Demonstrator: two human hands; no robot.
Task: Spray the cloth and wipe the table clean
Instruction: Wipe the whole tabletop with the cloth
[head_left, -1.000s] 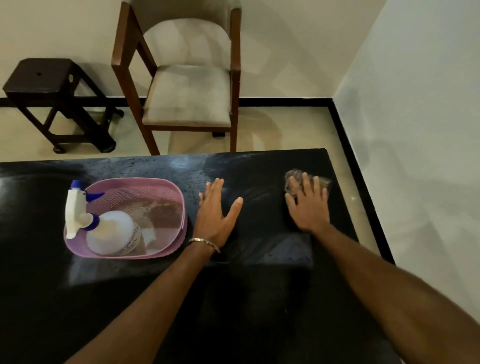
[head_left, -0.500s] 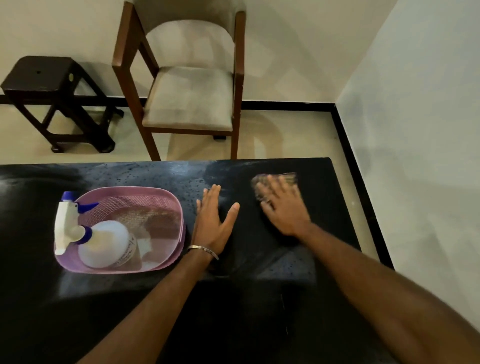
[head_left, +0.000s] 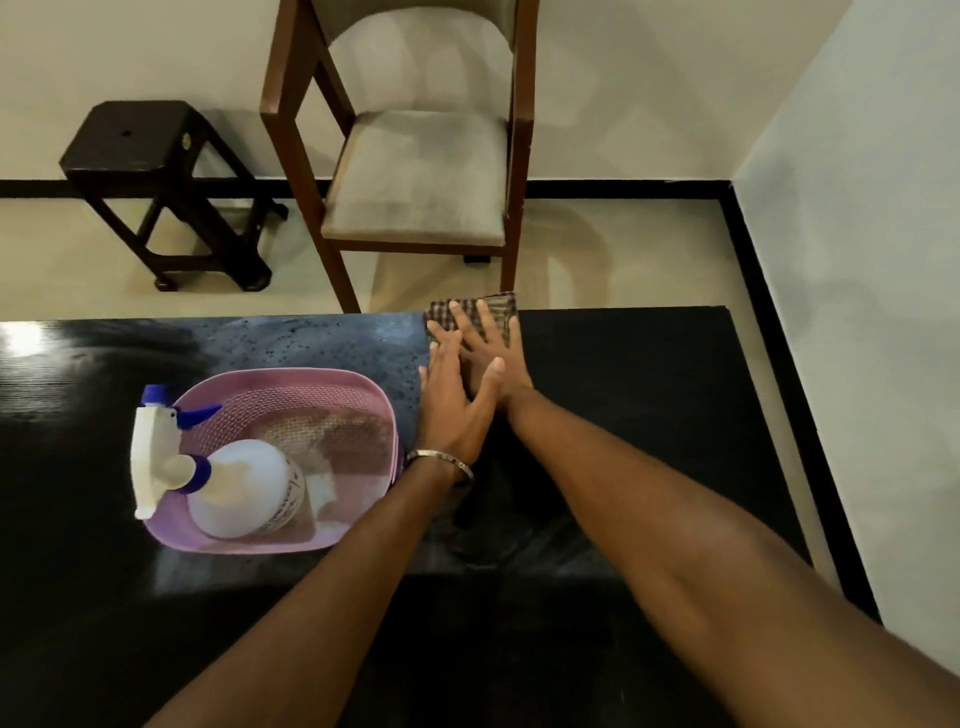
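A checked brown cloth (head_left: 500, 310) lies at the far edge of the black table (head_left: 649, 415), partly over the edge. My right hand (head_left: 491, 353) presses flat on it with straight fingers. My left hand (head_left: 453, 410), with a metal bangle at the wrist, lies flat on the table just left of the right hand, its thumb over the right hand's base. A white spray bottle (head_left: 228, 483) with a blue nozzle lies on its side in a pink basket (head_left: 311, 384) at the left.
A wooden chair (head_left: 421, 171) with a grey cushion stands just beyond the table's far edge. A dark stool (head_left: 156, 171) is on the floor at the far left. A wall runs along the right. Spray droplets speckle the tabletop behind the basket.
My right hand has slid the cloth leftward along the table to its far edge, up against my left hand. The left hand has stayed in place beside the basket.
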